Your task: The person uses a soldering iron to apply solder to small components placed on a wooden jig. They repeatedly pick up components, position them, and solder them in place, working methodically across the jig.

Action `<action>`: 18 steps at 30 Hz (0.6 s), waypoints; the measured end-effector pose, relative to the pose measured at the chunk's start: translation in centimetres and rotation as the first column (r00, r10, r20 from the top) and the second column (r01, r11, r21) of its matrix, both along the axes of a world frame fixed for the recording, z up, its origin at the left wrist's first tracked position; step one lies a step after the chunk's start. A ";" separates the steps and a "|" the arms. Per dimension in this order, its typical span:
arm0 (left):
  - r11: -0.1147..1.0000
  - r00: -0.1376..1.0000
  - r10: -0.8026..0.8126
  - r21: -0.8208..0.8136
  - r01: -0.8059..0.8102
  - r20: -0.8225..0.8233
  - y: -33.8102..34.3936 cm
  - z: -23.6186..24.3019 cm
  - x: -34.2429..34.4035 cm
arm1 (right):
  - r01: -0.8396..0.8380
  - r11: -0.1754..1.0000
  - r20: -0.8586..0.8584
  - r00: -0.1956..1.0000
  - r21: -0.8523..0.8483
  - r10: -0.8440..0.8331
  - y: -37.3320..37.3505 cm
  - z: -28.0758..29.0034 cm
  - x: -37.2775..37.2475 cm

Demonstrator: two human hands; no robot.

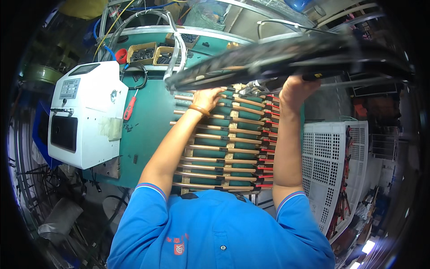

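Two hands up, both clamped on one long black bundle (295, 56) of blurred dark strips held above the bench. Left hand (207, 98) grips its underside near the left end, amber bracelet (199, 110) on that wrist. Right hand (294, 89) grips further right, well apart from the left. The bundle's long axis runs left to right across the view, left end tilted lower, right end higher and reaching toward the frame edge.

Below the forearms: one jig (224, 143) on the green bench (148, 130), roughly ten copper-coloured rods lying parallel, each running left-right, red-tipped at the right end; exact count cannot be told.

One white machine (85, 114) on the left. One red-handled screwdriver (129, 108) beside it. Two yellow bins (152, 53) of dark parts at the back. One white perforated crate (333, 152) on the right.
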State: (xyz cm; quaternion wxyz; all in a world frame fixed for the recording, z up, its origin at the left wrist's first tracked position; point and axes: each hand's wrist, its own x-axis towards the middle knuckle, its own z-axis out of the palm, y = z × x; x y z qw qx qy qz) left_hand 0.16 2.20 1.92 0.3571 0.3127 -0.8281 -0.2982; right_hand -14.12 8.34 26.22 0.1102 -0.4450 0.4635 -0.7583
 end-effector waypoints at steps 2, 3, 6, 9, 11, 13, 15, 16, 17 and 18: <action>1.000 0.981 -0.019 0.020 0.015 0.191 -0.9 -2.4 -2.0 | -0.024 0.998 -0.044 0.999 -0.057 0.022 -0.5 -1.6 -1.1; 0.994 0.980 -0.091 0.082 0.077 0.176 -0.9 -2.4 -2.4 | -0.016 0.997 -0.089 0.996 -0.070 0.010 -0.7 -2.8 -1.7; 0.987 0.950 -0.161 0.018 0.162 0.269 -1.2 -2.4 -3.2 | 0.157 0.983 -0.161 0.972 -0.092 -0.171 -1.5 -4.1 -2.6; 0.927 0.897 -0.251 0.357 0.115 0.363 -1.4 -5.0 -3.0 | -0.133 0.985 0.363 0.917 -0.110 0.164 -1.2 -5.1 -1.2; 0.754 0.989 -0.039 -0.645 0.121 0.140 -3.1 -8.7 -2.6 | -0.104 0.994 0.260 0.960 -0.019 0.105 -1.3 -5.7 0.0; 0.891 0.961 -0.113 -0.402 0.210 0.253 -2.6 -8.2 -3.1 | -0.014 0.998 0.110 0.994 0.060 0.007 -1.2 -7.0 -0.1; 0.946 0.947 -0.139 -0.244 0.213 0.290 -1.5 -4.0 -3.4 | -0.117 0.993 0.200 0.973 0.008 0.113 -0.9 -7.5 -0.5; 0.959 0.951 -0.113 -0.218 0.180 0.287 -1.1 -2.9 -3.1 | -0.175 0.984 0.247 0.953 -0.022 0.175 -0.9 -7.6 -0.5; 0.971 0.976 -0.150 -0.165 0.176 0.154 -1.1 -3.2 -2.8 | -0.235 0.971 0.434 0.870 -0.051 0.234 -0.9 -7.5 0.0; 0.976 0.984 -0.179 -0.119 0.180 0.017 -1.1 -3.6 -2.4 | -0.270 0.960 0.530 0.806 -0.070 0.265 -0.9 -7.2 0.5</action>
